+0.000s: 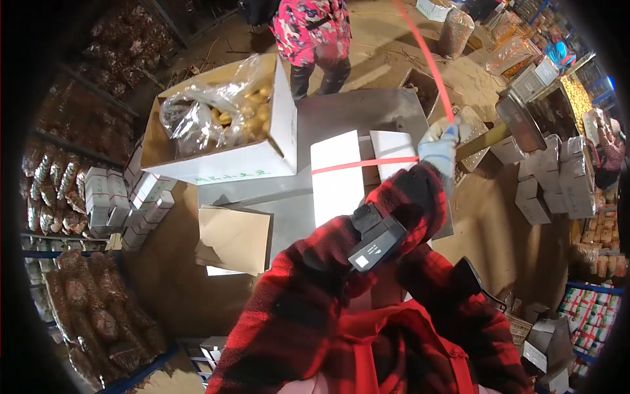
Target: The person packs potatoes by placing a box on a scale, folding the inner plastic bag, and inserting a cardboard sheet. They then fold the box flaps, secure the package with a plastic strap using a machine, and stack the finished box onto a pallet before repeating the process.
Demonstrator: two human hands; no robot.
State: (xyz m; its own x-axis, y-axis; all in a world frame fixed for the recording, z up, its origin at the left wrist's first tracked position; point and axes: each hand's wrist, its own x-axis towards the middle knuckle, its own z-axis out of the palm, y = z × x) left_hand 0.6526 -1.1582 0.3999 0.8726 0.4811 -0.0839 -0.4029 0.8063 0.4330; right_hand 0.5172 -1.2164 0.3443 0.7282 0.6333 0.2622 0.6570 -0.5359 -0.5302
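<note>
My left hand (438,152), in a pale glove with a blue band, is closed on a red strap (425,49). From the glove the strap rises toward the top of the view, and another length crosses two white carton panels (337,174) on the grey metal table (354,108). A dark gap lies between the panels. Both plaid sleeves reach forward, a black device (377,244) strapped to the left one. My right hand is hidden behind the left forearm. Left of the panels stands an open white carton (246,167) holding brownish-yellow round produce under clear plastic.
Brown cardboard sheets (234,238) lie at the table's near left corner. Another person in pink patterned clothing (312,33) stands beyond the table. A metal hopper-like container (522,121) and stacked white boxes (554,177) are at right. Filled net bags (98,315) fill the left shelves.
</note>
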